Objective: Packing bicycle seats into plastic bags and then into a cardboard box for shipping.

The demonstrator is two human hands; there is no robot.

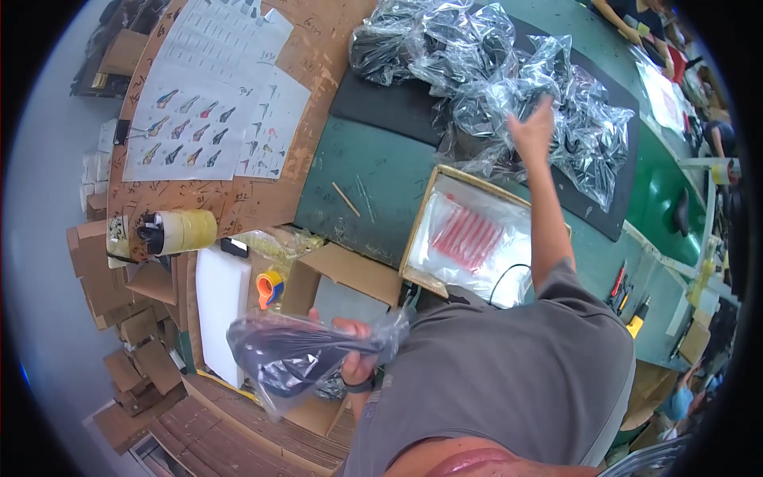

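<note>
My left hand (358, 350) is closed around a dark bicycle saddle (294, 358) wrapped in a clear plastic bag, held over an open cardboard box (342, 266) at the lower left. My right hand (534, 131) reaches across the bench to a heap of clear plastic bags (477, 79) with dark things inside. Its thumb and forefinger are apart at the edge of the heap; the other fingers are partly hidden. The heap lies on a black mat (381, 103).
Close to my body stands a shallow box (421, 230) lined with plastic, holding red-striped packets (469, 238). Printed sheets (199, 119) lie on the brown board at left, near a taped cup (187, 230). An orange tape roll (269, 288) is beside the cardboard box. Tools (620, 286) lie at right.
</note>
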